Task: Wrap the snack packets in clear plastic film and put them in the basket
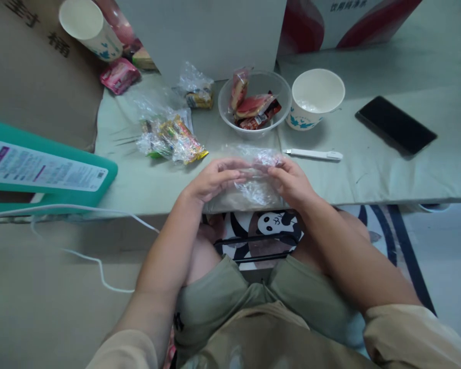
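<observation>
Between my two hands, at the front edge of the cloth-covered table, is a crinkled clear plastic bag. My left hand pinches its left side, and my right hand grips the right side with thumb and fingers. Whether anything lies inside the bag I cannot make out. Just beyond my right hand lies a white utility knife. A clear plastic bowl with several wrapped snacks stands behind my hands. To the left, snacks in colourful wrappers lie in crumpled clear plastic.
A paper cup stands right of the bowl, with a black phone farther right. Another paper cup and a pink packet are at the back left. A green box and white cable occupy the left. Large boxes line the back.
</observation>
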### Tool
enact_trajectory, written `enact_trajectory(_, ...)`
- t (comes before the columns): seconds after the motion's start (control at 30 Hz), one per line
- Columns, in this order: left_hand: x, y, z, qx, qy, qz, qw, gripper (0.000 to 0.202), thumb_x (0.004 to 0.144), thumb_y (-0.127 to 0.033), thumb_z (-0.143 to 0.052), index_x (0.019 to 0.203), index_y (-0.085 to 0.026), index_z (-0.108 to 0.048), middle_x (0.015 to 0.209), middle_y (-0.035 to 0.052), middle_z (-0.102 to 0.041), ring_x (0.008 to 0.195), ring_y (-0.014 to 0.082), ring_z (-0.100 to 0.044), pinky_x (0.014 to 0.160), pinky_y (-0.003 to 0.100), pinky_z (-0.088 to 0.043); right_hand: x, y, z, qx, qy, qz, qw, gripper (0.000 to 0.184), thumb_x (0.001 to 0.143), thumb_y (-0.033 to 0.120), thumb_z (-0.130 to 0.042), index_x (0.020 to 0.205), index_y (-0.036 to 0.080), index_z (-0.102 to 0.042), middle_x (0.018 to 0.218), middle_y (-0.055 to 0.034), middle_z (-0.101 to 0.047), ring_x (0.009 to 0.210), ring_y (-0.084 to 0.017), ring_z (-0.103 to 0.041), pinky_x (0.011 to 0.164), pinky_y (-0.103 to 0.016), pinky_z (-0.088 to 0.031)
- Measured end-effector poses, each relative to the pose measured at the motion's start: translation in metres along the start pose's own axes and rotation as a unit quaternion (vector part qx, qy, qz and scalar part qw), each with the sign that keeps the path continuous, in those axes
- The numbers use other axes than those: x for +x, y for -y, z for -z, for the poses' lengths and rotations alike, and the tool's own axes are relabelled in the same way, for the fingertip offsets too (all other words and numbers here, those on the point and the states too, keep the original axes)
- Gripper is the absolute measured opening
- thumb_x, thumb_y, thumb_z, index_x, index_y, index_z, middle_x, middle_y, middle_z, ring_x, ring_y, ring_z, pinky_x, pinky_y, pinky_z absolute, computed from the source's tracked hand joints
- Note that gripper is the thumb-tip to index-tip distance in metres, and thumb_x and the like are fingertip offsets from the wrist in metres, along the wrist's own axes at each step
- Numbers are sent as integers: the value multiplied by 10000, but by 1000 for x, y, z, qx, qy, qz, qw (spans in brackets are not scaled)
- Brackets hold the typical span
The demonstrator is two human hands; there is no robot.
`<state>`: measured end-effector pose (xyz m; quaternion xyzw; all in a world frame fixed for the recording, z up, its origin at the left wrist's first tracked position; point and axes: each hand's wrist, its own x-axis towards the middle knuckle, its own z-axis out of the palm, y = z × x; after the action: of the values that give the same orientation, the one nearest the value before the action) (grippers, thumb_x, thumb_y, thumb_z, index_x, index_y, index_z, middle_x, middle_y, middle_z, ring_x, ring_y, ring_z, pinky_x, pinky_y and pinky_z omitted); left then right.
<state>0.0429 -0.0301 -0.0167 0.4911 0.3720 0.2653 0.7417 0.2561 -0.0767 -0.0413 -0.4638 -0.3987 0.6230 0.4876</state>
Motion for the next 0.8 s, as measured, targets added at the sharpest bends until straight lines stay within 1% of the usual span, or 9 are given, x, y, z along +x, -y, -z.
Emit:
enact_trajectory(0.1,5,0,-4,12,-49,66,997,187,775,-281,-757,885,-156,-672,899,58,-760,734,122,-701,672,237,-559,2,3,-1,60,-42,-27,997,502,684,518,-818,1021,295,-520,926,-1,-726,874,-217,-714,848,-411,-571)
enact_trajectory(0.2,6,-3,-7,42,-113,53,991,43,849,-207,-660,880,-178,-654,618,-38,-620,493,65,-550,484,179,-445,0,6,0,45,-24,-58,997,657,602,448,-897,1133,300,-541,896,-2,-706,799,-207,-681,743,-377,-565)
enact_trajectory(0.3,5,-4,-7,78,-120,14,990,49,870,-191,-633,912,-188,-658,483,-88,-467,391,57,-429,400,174,-339,-1,4,1,-8,-4,-70,997,407,652,394,-861,932,237,-610,784,3,-636,683,-149,-585,640,-321,-505)
enact_trajectory(0.37,4,-3,-4,89,-104,-3,991,128,845,-206,-666,972,-195,-665,476,-97,-458,379,58,-410,390,175,-313,-1,3,3,-14,-16,-59,998,294,708,388,-797,816,232,-572,735,11,-604,641,-128,-551,600,-300,-472)
enact_trajectory(0.47,4,-1,2,61,-99,-35,993,226,779,-253,-712,998,-219,-670,485,-99,-479,365,64,-402,384,184,-293,0,3,4,5,-38,-48,998,280,731,368,-736,931,270,-565,685,38,-597,579,-139,-545,526,-286,-436)
enact_trajectory(0.53,6,-1,5,26,-104,-53,993,159,733,-277,-702,876,-212,-674,505,-75,-513,379,73,-423,393,199,-310,1,6,4,16,-43,-42,998,336,726,364,-722,1014,298,-563,649,57,-584,527,-142,-516,491,-281,-412)
enact_trajectory(0.6,7,-3,7,7,-101,-59,993,88,683,-270,-665,727,-193,-661,542,-37,-550,419,79,-454,418,213,-334,2,10,5,30,-47,-28,998,302,701,373,-722,947,289,-569,650,49,-581,541,-144,-528,516,-289,-437)
enact_trajectory(0.67,7,-5,8,14,-85,-52,995,122,668,-289,-612,652,-179,-662,572,-2,-575,454,91,-472,443,232,-347,2,14,6,47,-42,-18,998,266,690,451,-698,816,262,-559,669,18,-583,589,-157,-559,560,-313,-471)
enact_trajectory(0.8,8,-6,10,114,-76,-50,989,211,723,-363,-617,678,-168,-687,635,20,-606,518,104,-475,493,252,-354,2,14,11,12,-26,-23,999,446,768,678,-574,715,236,-555,650,-17,-551,587,-167,-537,563,-330,-441)
